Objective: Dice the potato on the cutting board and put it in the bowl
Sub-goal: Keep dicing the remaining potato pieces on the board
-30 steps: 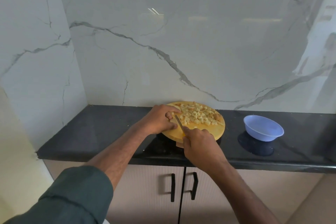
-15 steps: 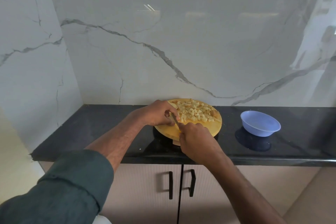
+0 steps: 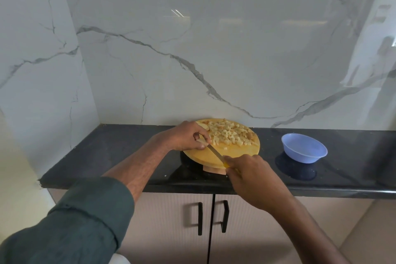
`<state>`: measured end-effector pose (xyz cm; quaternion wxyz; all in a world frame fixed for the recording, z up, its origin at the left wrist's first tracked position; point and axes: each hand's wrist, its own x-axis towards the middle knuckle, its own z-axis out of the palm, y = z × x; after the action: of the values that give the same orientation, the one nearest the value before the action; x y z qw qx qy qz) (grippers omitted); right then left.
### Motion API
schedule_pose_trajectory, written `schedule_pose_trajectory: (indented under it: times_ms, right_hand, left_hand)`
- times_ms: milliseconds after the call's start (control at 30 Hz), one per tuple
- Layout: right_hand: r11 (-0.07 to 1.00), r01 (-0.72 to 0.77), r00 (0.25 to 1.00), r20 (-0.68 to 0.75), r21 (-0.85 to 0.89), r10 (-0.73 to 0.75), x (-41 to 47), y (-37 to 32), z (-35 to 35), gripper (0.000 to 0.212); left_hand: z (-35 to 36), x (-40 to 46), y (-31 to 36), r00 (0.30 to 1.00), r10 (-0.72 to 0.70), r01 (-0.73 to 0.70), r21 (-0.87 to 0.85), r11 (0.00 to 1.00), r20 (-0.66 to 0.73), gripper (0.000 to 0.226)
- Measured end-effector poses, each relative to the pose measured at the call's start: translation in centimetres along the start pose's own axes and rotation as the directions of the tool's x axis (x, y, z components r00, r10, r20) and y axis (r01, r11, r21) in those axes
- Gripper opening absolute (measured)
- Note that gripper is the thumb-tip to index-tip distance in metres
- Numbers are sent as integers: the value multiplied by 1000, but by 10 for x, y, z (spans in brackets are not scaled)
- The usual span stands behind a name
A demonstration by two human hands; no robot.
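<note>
Our left hand [image 3: 188, 136] curls over the near-left edge of the round wooden cutting board [image 3: 233, 152] on the black stone bench [image 3: 107, 156], its fingertips pinching a last pale piece of potato [image 3: 202, 141] just left of the blade. Beyond and right of that hand we see the heap of diced yellow potato cubes [image 3: 230, 134], while our right hand [image 3: 250, 176] is closed round the yellow handle of the narrow-bladed knife [image 3: 214, 152], the blade angled toward the left fingers. Well right of both hands stands the light blue plastic bowl [image 3: 304, 148].
</note>
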<state>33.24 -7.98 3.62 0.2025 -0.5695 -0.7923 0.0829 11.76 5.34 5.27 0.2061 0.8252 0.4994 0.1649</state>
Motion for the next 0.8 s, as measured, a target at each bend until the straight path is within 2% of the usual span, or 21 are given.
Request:
schedule_pose_trajectory:
  times_ms: [133, 233, 367, 567, 800]
  right_hand:
    - [992, -57, 990, -120, 111, 71, 2, -2, -1, 37]
    - [989, -50, 987, -143, 136, 69, 12, -17, 6, 38]
    - [993, -18, 992, -124, 118, 33, 28, -33, 20, 42]
    - [997, -47, 996, -70, 62, 51, 35, -33, 32, 44]
    - [998, -69, 993, -98, 16, 70, 38, -25, 40, 44]
  left_hand:
    - [4, -6, -5, 993, -45, 33, -110, 993, -110, 52]
    - [8, -11, -10, 979, -55, 25, -152, 988, -198, 64]
    - [11, -15, -13, 966, -70, 21, -197, 980, -248, 66]
    - [12, -15, -11, 960, -71, 12, -214, 977, -270, 66]
    - [12, -12, -10, 961, -74, 21, -195, 981, -267, 64]
